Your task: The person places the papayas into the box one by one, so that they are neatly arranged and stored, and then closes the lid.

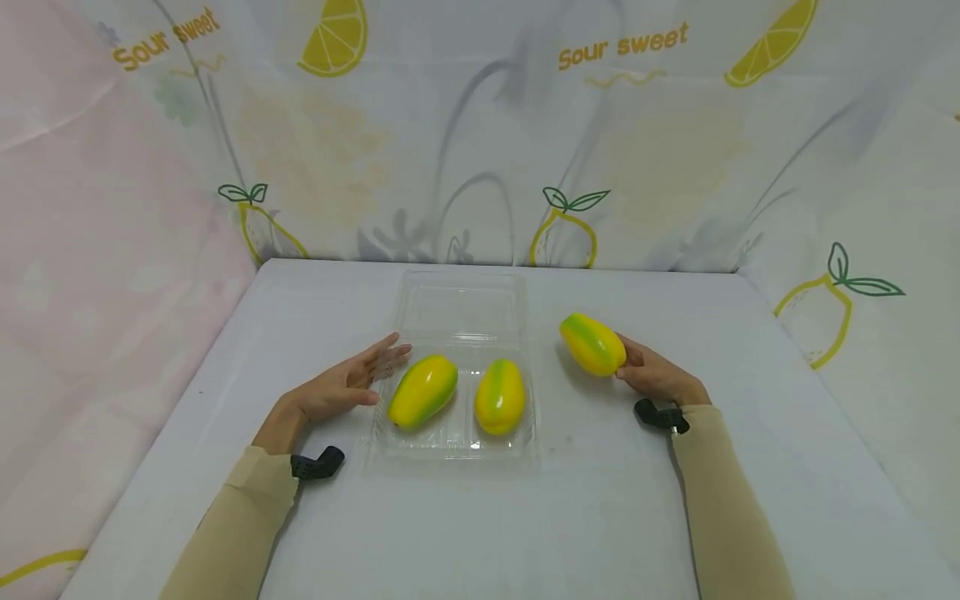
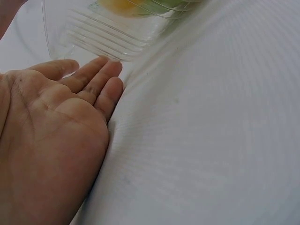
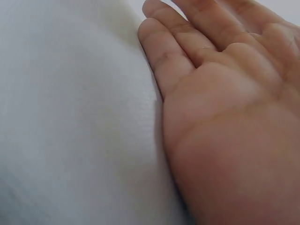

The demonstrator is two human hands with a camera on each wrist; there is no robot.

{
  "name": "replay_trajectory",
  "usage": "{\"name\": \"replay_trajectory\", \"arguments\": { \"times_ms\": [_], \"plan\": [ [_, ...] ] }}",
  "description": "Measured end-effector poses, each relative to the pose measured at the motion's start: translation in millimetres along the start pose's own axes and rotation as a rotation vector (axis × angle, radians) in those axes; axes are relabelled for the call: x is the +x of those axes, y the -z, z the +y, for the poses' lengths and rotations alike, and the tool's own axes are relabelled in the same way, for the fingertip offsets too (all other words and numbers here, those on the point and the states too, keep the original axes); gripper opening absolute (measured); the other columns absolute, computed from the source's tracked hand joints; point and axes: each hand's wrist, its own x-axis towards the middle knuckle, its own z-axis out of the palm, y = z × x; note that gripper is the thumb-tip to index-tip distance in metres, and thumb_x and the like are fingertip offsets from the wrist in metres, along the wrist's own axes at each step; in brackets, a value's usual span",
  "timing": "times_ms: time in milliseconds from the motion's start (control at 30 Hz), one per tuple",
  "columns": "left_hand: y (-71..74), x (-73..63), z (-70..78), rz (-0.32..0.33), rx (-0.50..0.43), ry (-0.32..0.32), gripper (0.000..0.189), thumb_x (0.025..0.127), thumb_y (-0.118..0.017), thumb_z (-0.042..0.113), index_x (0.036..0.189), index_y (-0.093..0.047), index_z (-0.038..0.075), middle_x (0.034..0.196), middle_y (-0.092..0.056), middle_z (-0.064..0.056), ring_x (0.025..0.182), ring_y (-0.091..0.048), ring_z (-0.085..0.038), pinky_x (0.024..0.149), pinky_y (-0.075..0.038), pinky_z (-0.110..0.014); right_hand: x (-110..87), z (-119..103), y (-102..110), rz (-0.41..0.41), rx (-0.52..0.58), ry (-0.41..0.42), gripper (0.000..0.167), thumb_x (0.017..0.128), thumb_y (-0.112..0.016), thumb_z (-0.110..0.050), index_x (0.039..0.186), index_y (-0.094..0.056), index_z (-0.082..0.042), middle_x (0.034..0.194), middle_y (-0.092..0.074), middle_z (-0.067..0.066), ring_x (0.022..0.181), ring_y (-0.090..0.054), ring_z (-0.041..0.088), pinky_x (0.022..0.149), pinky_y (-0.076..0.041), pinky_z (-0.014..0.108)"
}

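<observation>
Taking the base of the clear, ribbed plastic clamshell container (image 1: 462, 435) as our clock centre on the white table (image 1: 585, 517), we see its clear lid (image 1: 461, 310) laid back toward 12 o'clock. In the base we find two glossy yellow-green papaya-shaped fruits: the tilted one (image 1: 423, 392) at 9 o'clock, pointing from 7 to 1, and the upright-lying one (image 1: 500, 397) at 3 o'clock. A third yellow-green papaya-shaped fruit (image 1: 592, 344) is outside, toward 2 o'clock, its narrower end aimed at 10. At its 4 o'clock end we see the right hand (image 1: 660, 375) touching it; with fingertips hidden behind the fruit, we cannot tell whether it is grasped. The left hand (image 1: 337, 390), at 9 o'clock, is relaxed and holds nothing, fingers extended close against the container's wall; we cannot tell whether they touch. Beyond, toward 12, we see a pale lemon-printed cloth backdrop (image 1: 660, 167).
</observation>
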Motion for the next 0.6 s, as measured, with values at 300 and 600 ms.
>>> {"name": "replay_trajectory", "arguments": {
  "times_ms": [300,600],
  "plan": [
    [1.2,0.4,0.0,0.012,-0.005,0.018,0.091,0.095,-0.055,-0.001,0.157,0.010,0.012,0.165,0.000,-0.015,0.153,-0.002,-0.027,0.113,-0.022,-0.010,8.8,-14,-7,0.063,-0.132,-0.068,0.075,0.096,-0.059,-0.010,0.156,-0.015,-0.002,0.160,-0.025,0.012,0.131,-0.042,0.001,0.106,-0.035,0.012],
    [1.4,0.7,-0.2,0.008,-0.004,0.019,0.091,0.095,-0.056,0.000,0.157,0.011,0.011,0.165,0.000,-0.016,0.152,0.002,-0.034,0.112,-0.022,-0.009,27.3,-36,-24,0.057,-0.221,-0.067,0.079,0.093,-0.062,-0.011,0.156,-0.015,-0.002,0.162,-0.017,0.022,0.131,-0.042,-0.001,0.104,-0.035,0.013]
  ]
}}
